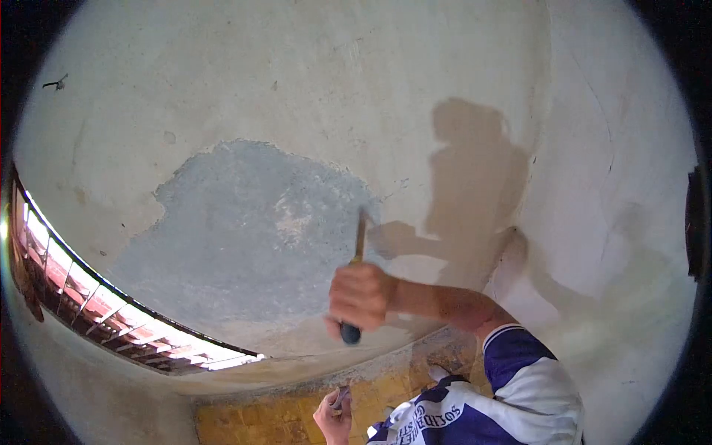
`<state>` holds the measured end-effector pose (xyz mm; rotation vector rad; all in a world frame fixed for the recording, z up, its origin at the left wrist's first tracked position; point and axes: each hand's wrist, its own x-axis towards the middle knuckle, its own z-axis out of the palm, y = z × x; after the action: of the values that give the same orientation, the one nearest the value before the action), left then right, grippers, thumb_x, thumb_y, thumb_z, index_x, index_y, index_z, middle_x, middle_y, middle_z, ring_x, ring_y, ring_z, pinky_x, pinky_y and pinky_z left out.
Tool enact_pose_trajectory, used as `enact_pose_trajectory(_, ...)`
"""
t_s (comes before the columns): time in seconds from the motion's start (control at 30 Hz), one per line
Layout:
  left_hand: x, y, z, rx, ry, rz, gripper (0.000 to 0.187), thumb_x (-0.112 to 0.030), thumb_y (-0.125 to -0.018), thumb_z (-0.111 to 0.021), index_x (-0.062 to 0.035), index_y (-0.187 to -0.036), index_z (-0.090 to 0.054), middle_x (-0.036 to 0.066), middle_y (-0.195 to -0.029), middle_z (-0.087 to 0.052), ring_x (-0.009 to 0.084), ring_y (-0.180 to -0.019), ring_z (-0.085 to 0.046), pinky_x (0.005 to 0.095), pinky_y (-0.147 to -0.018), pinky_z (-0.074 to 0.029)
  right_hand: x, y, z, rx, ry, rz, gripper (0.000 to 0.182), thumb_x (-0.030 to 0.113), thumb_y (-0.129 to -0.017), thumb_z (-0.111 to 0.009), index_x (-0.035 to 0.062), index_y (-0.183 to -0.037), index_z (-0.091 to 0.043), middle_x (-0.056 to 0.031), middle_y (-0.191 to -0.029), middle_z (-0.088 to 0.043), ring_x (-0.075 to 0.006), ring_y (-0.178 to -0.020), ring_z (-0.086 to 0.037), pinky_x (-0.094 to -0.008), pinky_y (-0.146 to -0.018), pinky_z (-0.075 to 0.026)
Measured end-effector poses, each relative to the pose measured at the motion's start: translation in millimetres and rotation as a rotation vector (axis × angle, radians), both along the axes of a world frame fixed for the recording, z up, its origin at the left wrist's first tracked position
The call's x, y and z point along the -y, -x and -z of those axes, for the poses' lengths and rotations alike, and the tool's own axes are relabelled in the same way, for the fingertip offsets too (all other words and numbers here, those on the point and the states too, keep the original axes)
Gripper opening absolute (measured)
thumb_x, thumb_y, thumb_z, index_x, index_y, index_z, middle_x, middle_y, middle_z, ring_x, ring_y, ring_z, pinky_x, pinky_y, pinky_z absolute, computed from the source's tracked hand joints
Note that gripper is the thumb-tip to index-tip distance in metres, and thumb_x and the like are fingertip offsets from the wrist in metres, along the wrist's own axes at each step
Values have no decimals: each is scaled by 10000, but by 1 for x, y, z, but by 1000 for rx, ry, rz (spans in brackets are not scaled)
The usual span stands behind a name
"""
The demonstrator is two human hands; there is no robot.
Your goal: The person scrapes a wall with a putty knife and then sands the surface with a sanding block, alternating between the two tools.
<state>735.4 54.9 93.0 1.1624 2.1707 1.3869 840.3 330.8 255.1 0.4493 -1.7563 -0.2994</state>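
My right hand (pixel 362 297) is closed around the dark, rounded handle of a scraper (pixel 360 236), its narrow brownish blade pointing up. The blade tip overlaps the right edge of a bare grey patch (pixel 245 215) on the pale wall (pixel 297 67). Flaked, uneven paint borders this patch, and a lighter rough spot shows inside it. Lower down, my left hand (pixel 333 419) is closed on a small dark greyish object (pixel 342 398); I cannot tell what kind it is.
A barred window opening (pixel 111 311) lets in bright light at the lower left. Yellowish tiles (pixel 252 424) show below. The adjoining wall (pixel 630 148) meets this one at a corner on the right. A small hook-like metal piece (pixel 56 84) sticks out at the upper left.
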Motion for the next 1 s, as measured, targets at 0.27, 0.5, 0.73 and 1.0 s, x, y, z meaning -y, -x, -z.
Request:
enact_pose_trajectory(0.27,4,7,14,-174,-14,4,171,-63,-784,-723,19,-925,-673,126,-775,-699,190,-713,-681,309,-688,-522,3,-3,2,-9,-41,6,361,83,-776,-628,111,-540,-357,11,-545,-366,-150,-447,-424,-296,-417,-351)
enact_pose_trajectory(0.5,9,23,40,-250,-19,41,149,-66,-788,-734,-14,-917,-682,115,-792,-702,220,-706,-697,300,-661,-530,-5,-6,-6,36,60,19,382,93,-813,-603,118,-534,-343,15,-549,-368,-140,-460,-425,-292,-420,-347)
enact_pose_trajectory(0.73,12,18,41,-178,-30,60,193,-80,-774,-742,5,-935,-676,117,-783,-699,203,-715,-685,301,-675,-518,-14,-3,3,21,18,40,366,120,-803,-639,111,-549,-375,5,-554,-367,-139,-462,-428,-289,-418,-346)
enact_pose_trajectory(1.0,3,19,33,-251,-9,63,173,-111,-790,-746,-15,-922,-690,129,-781,-701,252,-718,-703,317,-664,-531,-6,-1,4,35,41,-11,319,108,-724,-664,104,-566,-386,13,-539,-345,-150,-435,-419,-312,-401,-329)
